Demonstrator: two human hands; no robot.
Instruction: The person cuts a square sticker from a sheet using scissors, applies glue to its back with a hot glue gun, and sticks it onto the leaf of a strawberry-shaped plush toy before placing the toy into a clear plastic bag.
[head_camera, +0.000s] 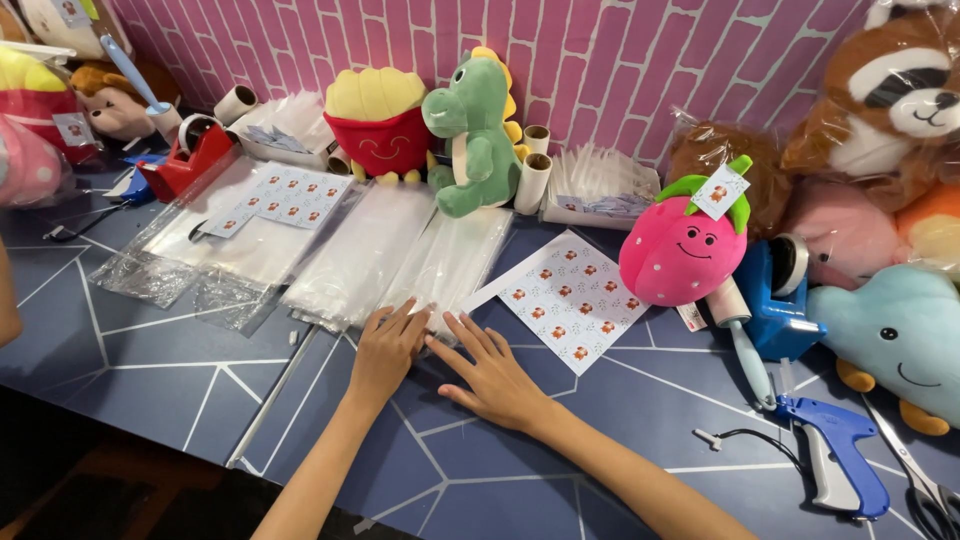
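We see both hands flat, fingers spread, gripping nothing: left hand (385, 345) and right hand (492, 375) press near end of stack of clear thin plastic bags (450, 262) on blue worktop (160, 340). Bags look light, limp, slippery; best pinched at near corner. Long axis runs away from us, toward green dinosaur plush (475, 130).

Table (150, 350): dark blue top, white line pattern. Centre: stacks of clear plastic bags (400, 255), both hands resting at their near edge. Right of them, a sticker sheet (570, 298). Upper left: red tape dispenser (190, 160). Upper centre: green dinosaur plush (475, 135). Right: strawberry plush (680, 250), blue tape dispenser (780, 295). Lower right: blue tagging gun (835, 455), scissors (925, 480).
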